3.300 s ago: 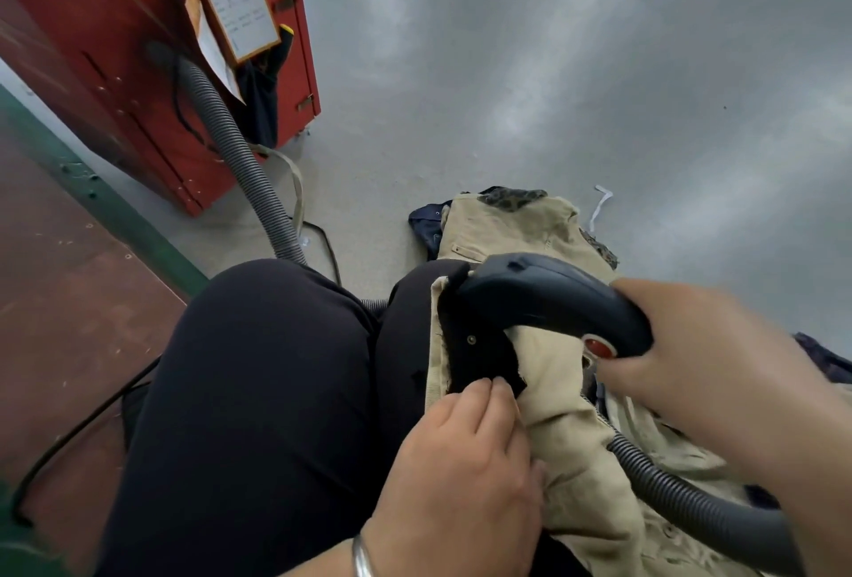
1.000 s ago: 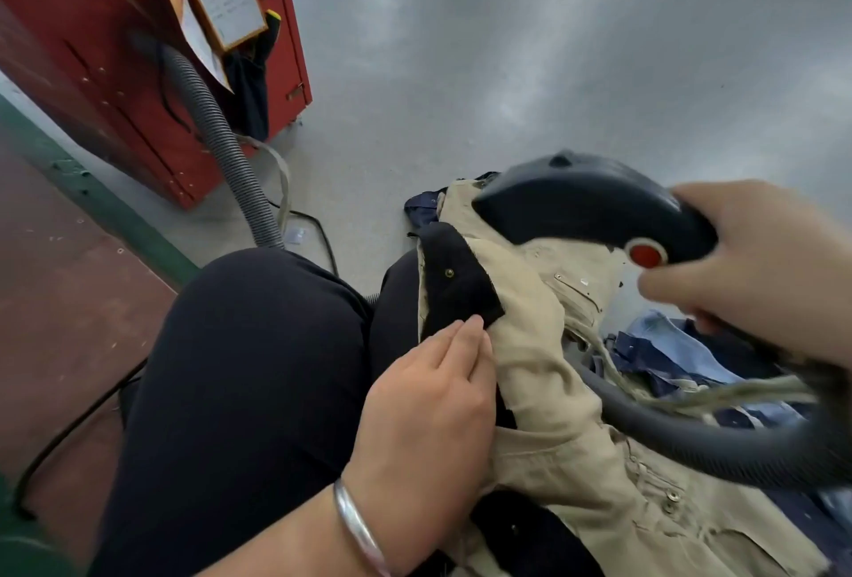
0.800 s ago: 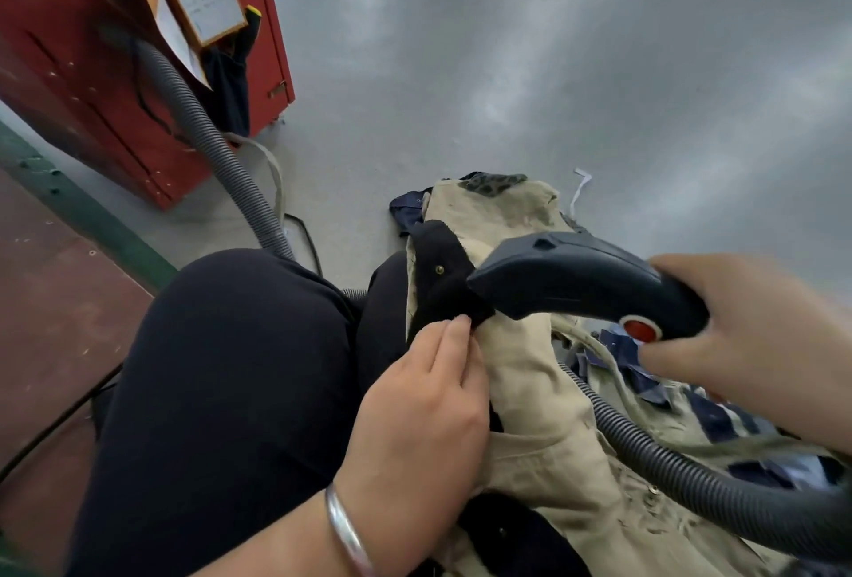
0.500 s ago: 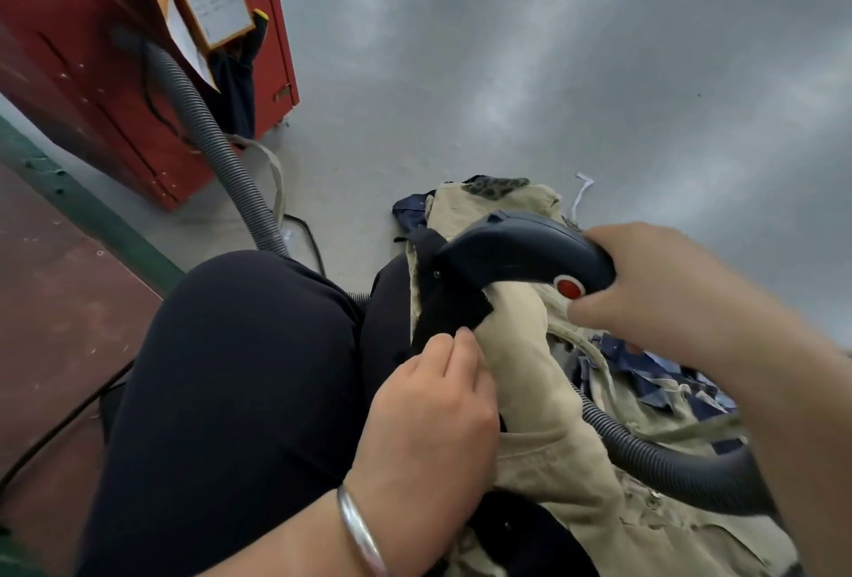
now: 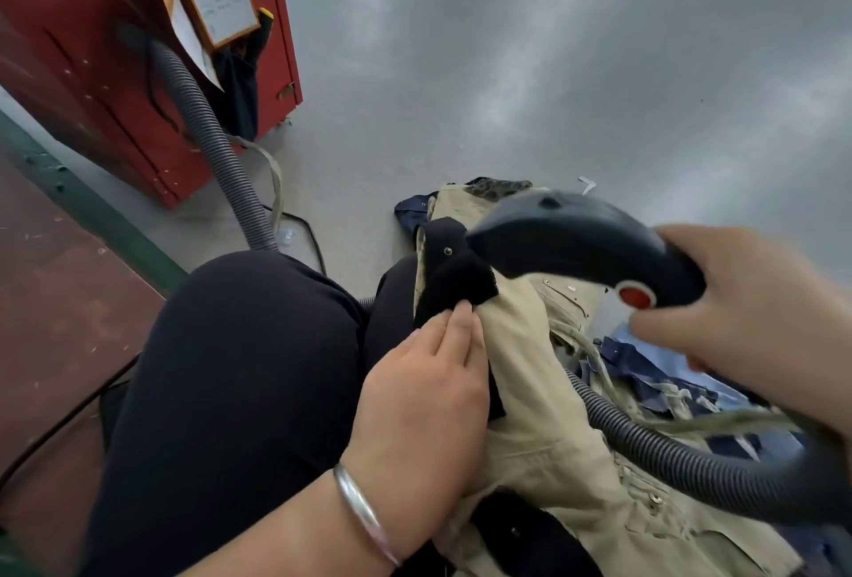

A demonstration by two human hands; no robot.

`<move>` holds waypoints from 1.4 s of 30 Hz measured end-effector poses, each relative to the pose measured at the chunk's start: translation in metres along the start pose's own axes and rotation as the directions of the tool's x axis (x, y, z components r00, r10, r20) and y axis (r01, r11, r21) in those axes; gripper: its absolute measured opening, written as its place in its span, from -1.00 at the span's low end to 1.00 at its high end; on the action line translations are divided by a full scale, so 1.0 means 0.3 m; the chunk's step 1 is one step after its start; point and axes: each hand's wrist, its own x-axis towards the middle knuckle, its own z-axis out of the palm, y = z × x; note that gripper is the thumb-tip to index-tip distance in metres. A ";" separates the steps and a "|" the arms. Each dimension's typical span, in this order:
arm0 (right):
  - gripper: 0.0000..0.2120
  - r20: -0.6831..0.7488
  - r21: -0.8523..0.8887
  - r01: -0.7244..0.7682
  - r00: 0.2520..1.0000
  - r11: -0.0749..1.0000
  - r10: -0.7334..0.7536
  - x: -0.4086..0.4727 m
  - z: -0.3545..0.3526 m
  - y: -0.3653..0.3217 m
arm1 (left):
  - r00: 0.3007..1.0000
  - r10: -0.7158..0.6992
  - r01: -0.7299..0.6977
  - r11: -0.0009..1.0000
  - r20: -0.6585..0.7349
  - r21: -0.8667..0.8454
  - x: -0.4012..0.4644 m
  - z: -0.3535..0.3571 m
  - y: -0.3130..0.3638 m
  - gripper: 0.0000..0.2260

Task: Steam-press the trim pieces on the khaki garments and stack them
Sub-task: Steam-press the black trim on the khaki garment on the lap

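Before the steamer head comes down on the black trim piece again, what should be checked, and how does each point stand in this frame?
1. Black trim piece exposed on the khaki garment: ok.
2. Left hand holding the garment flat on the lap, fingertips at the trim's lower edge: ok, though close to the press area.
3. Right hand gripping the steamer head: ok.
4. Steamer head touching the trim: cannot tell, the view is blurred.
5. Hose clear of the trim: ok.
6. Steam flowing: cannot tell.

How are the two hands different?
The left hand lies on the khaki garment, fingertips holding down the black trim piece; the right hand grips the steamer handle. The left wears a silver bangle; the right shows none. Both are bare.
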 end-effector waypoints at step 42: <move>-0.87 -0.054 -0.124 -0.148 0.988 0.981 0.142 0.203 0.147 -0.018 | 0.998 0.026 -0.027 1.000 0.057 0.012 -0.044 -0.006 0.044 -0.58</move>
